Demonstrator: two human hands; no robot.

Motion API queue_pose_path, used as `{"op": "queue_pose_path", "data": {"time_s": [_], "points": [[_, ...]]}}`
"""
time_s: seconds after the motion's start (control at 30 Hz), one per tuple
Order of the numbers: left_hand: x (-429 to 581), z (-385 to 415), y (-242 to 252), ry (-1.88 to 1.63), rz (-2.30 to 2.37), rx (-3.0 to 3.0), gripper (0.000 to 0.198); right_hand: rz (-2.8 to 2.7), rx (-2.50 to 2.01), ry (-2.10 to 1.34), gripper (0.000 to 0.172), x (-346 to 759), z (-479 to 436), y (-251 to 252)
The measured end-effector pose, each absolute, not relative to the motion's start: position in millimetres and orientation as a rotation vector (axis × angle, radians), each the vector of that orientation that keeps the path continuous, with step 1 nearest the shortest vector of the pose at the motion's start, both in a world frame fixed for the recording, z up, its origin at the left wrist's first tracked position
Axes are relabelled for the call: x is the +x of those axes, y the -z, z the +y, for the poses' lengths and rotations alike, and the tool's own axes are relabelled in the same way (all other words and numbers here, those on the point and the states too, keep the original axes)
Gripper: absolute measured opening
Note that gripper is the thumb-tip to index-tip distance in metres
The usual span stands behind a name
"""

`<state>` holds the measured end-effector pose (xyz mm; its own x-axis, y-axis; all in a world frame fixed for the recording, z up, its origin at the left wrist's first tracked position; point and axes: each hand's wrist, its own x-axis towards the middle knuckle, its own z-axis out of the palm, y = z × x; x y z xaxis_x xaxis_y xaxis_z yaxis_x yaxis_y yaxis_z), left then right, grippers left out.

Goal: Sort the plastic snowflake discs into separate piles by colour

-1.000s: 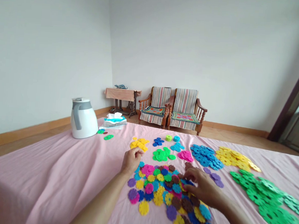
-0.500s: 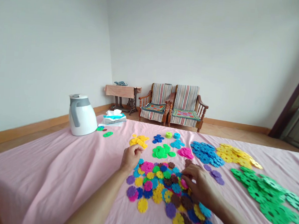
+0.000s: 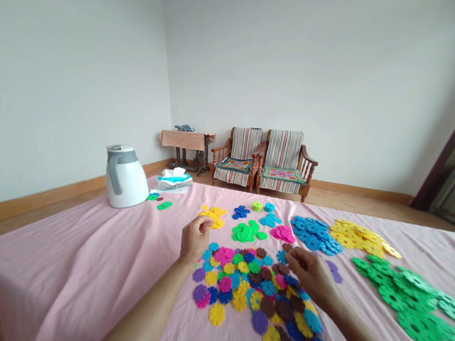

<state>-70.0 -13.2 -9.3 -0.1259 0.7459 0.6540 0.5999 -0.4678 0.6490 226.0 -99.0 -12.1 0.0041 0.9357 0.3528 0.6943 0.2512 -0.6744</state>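
Observation:
Between the fingertips of my right hand (image 3: pixel 308 269) is a light blue notched plastic disc (image 3: pixel 282 256), at the right edge of the mixed pile. My left hand (image 3: pixel 196 238) is closed just in front of the small yellow disc pile (image 3: pixel 215 219); whether its curled fingers hold anything is hidden. Between and below my hands spreads the mixed pile of flower-shaped discs (image 3: pixel 243 266) in pink, yellow, purple, brown, green and blue. Past it lie small single-colour piles: bright green discs (image 3: pixel 246 231), pink discs (image 3: pixel 283 233), dark blue discs (image 3: pixel 241 212) and light blue discs (image 3: pixel 271 220).
Larger piles of blue discs (image 3: pixel 314 234), yellow discs (image 3: pixel 357 237) and green discs (image 3: pixel 409 297) cover the table's right side. A white jug (image 3: pixel 129 184) and a tissue box (image 3: pixel 175 181) stand at the left on the pink cloth (image 3: pixel 100 265). Two wooden chairs (image 3: pixel 282 164) are behind.
My right hand has risen slightly and moved right from the mixed pile, with a light blue disc now showing at its fingertips. My left hand has shifted slightly left and up.

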Motion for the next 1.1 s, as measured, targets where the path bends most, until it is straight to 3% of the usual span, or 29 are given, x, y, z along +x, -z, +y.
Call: {"op": "queue_pose_path", "data": {"time_s": [0.23, 0.73, 1.1], "points": [[-90, -7, 5, -1.881, 1.663, 1.753, 0.023, -1.447, -1.543, -0.323, 0.037, 252, -97, 11], [-84, -4, 14, -1.643, 1.606, 1.918, 0.020, -1.208, -1.667, -0.235, 0.044, 292, -91, 11], [-77, -3, 19, -1.503, 1.584, 2.070, 0.019, -1.466, -2.019, -0.273, 0.021, 236, -25, -1]]}}
